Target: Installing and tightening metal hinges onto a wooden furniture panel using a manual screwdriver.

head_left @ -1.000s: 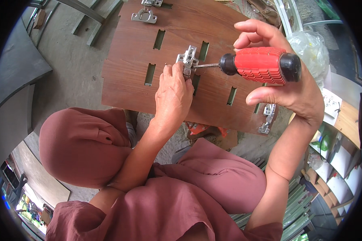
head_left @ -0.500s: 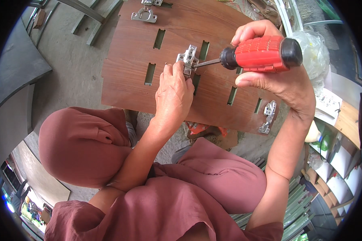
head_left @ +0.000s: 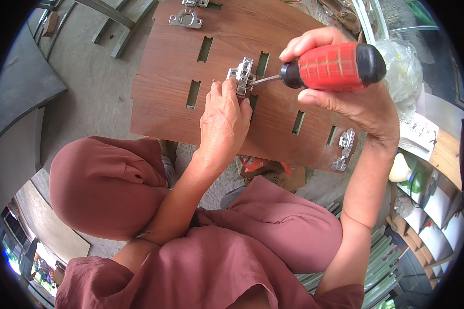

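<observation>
My right hand (head_left: 363, 110) is closed round the red and black handle of a screwdriver (head_left: 329, 67). The tool's thin shaft reaches left, and its tip meets the side of a silver cabinet hinge (head_left: 242, 72). With fingertips and thumb, my left hand (head_left: 222, 123) grips the near end of that hinge; the fingers hide part of it. Under both lies a brown wood-grain panel (head_left: 165, 103) with several rectangular slots. A second hinge (head_left: 186, 19) sits at the panel's far left edge, and another hinge (head_left: 344, 149) at its near right corner.
Metal bars (head_left: 119, 33) lie on the concrete floor at the far left, beside a dark curved sheet (head_left: 23, 87). A clear plastic bag (head_left: 402, 72) is just right of my right hand. Lower right stand wooden compartments (head_left: 433, 239) and a stack of metal profiles (head_left: 379, 262).
The screwdriver handle has turned in my right hand and shifted slightly left, its tip staying at the hinge. My left hand has hardly moved.
</observation>
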Tool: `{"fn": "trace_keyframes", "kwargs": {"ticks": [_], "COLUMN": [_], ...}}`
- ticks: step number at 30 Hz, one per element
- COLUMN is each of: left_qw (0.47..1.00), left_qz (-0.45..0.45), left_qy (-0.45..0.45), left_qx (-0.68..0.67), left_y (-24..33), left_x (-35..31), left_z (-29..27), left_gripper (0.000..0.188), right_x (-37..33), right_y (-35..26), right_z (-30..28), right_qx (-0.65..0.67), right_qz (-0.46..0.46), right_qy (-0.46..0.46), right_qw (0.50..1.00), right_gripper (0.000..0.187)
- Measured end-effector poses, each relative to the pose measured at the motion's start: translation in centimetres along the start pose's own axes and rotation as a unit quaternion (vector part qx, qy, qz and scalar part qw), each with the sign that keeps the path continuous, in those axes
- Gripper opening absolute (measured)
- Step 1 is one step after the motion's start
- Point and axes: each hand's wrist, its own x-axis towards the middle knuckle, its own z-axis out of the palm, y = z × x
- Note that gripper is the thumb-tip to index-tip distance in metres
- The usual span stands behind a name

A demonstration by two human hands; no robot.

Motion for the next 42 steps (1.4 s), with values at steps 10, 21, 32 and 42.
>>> {"fn": "trace_keyframes", "kwargs": {"ticks": [10,21,32,42], "left_qw": [0.998,0.995,0.996,0.997], "left_qz": [-0.004,-0.001,0.012,-0.005], "left_qy": [0.032,0.031,0.021,0.001], "left_qx": [-0.059,-0.09,-0.08,-0.074], "left_y": [0.1,-0.9,-1.0,-0.9], "left_x": [-0.1,-0.3,-0.2,-0.1], "left_z": [0.1,0.0,0.0,-0.3], "left_gripper": [0.033,0.031,0.028,0.029], "right_x": [0.1,0.7,2.1,2.5], "right_y": [0.6,-2.0,-0.1,-1.8], "right_z": [0.1,0.6,3.4,4.6], "right_qx": [-0.02,0.028,0.032,-0.047], "right_qz": [-0.005,0.046,-0.055,-0.094], "right_qy": [0.015,0.178,0.126,0.134], "right_qw": [1.0,0.982,0.99,0.985], "right_gripper": [0.058,0.045,0.032,0.033]}}
